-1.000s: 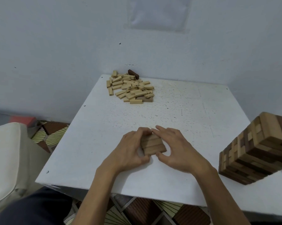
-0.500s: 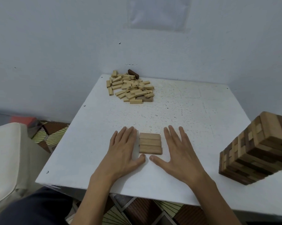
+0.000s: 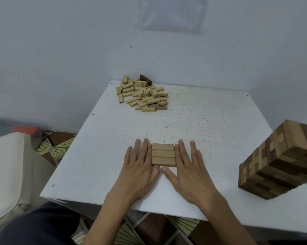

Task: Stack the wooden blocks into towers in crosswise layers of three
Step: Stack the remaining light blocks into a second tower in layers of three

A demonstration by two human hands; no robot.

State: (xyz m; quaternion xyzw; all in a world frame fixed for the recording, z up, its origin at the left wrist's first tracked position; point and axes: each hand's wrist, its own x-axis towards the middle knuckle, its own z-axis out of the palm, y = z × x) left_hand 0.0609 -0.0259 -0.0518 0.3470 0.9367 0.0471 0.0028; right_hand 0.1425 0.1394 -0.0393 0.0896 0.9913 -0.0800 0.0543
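Observation:
Three light brown wooden blocks (image 3: 163, 155) lie side by side as one flat layer near the front middle of the white table (image 3: 211, 121). My left hand (image 3: 139, 166) lies flat on the table with straight fingers pressed against the layer's left ends. My right hand (image 3: 188, 167) lies flat the same way against its right ends. Both thumbs meet just in front of the layer. A heap of loose pale blocks (image 3: 143, 95) with a few dark ones sits at the table's far left corner.
A tall finished tower of mixed light and dark blocks (image 3: 279, 161) stands at the table's right front edge. A pale cushioned seat (image 3: 9, 170) is left of the table. White walls close the far and right sides.
My hands uncurled from on top of the three blocks, spread flat on the table, then slid inward until the fingers press both ends of the layer.

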